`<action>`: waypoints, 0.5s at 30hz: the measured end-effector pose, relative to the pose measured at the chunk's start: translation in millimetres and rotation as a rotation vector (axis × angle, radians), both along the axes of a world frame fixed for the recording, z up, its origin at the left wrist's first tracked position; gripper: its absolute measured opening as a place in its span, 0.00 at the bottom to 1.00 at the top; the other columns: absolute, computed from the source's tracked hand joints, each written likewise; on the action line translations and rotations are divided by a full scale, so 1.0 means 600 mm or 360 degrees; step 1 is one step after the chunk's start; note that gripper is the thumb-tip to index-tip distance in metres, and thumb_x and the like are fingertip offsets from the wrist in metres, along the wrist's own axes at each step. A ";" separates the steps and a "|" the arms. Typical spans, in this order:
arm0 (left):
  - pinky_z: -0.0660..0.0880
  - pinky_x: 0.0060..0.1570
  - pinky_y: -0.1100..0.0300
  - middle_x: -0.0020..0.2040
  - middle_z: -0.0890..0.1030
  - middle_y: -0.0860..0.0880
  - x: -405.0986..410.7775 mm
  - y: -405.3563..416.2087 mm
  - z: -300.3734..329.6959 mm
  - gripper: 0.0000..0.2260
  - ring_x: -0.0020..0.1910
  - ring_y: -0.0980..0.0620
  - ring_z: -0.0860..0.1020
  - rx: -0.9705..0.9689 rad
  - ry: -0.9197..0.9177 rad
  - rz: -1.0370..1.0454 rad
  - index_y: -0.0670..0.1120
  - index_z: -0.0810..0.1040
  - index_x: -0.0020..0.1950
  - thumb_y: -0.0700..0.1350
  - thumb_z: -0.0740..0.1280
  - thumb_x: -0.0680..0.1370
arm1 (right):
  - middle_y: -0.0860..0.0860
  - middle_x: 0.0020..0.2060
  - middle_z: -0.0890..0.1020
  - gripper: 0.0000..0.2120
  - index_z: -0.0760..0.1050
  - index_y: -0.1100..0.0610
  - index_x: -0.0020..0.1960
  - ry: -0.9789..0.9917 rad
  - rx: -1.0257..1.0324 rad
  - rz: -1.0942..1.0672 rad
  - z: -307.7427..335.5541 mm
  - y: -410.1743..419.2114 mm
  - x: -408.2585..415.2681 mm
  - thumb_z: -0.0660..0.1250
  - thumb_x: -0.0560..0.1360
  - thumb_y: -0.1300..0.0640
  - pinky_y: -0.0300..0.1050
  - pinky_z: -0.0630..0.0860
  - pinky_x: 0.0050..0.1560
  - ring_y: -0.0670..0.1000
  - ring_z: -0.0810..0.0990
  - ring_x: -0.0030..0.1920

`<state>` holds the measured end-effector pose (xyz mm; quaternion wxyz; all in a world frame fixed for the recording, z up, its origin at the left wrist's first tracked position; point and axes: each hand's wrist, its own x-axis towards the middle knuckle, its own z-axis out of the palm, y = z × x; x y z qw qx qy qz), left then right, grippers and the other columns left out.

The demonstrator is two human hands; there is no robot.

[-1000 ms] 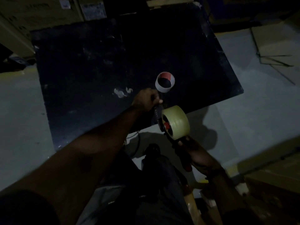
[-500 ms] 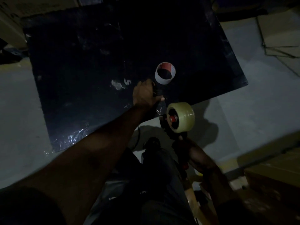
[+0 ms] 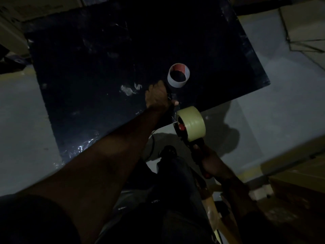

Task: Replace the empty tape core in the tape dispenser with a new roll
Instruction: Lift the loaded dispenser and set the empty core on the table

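Dim scene, head view only. Right hand is wrapped closed around the handle of the tape dispenser, holding it off the table's near edge, over the grey floor. New tape roll is seated on the dispenser's red hub, pale yellowish, just above the right hand's fingers.

Left hand is stretched forward over the black table, fingers curled closed, thumb tip pointing toward the roll. It looks to be pinching something at the dispenser's front end or the tape's loose end; too dark to tell which. There's a faint glint between that hand and the roll, possibly pulled-out tape, not certain.

Empty tape core sits on the table just beyond the left hand, up and to the right of its knuckles, apart from them but close. White outside, red patch on the inner wall, standing on its rim with the opening up.

White smudge on the tabletop just left of the left hand. Crinkled clear film shows at the table's near-left corner, under the left forearm. Flattened cardboard lies on the floor far right, well beyond the right hand. Person's dark trousers fill the bottom centre between the two arms.
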<state>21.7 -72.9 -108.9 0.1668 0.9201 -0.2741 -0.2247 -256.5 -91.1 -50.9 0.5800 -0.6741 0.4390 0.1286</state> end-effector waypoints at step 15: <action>0.71 0.66 0.44 0.66 0.79 0.44 0.005 0.001 -0.007 0.39 0.69 0.39 0.74 -0.0009 0.0026 -0.0015 0.45 0.71 0.67 0.64 0.82 0.65 | 0.41 0.36 0.76 0.11 0.74 0.40 0.47 0.0218 -0.0067 0.0033 -0.031 -0.001 -0.019 0.59 0.87 0.47 0.36 0.70 0.40 0.37 0.73 0.34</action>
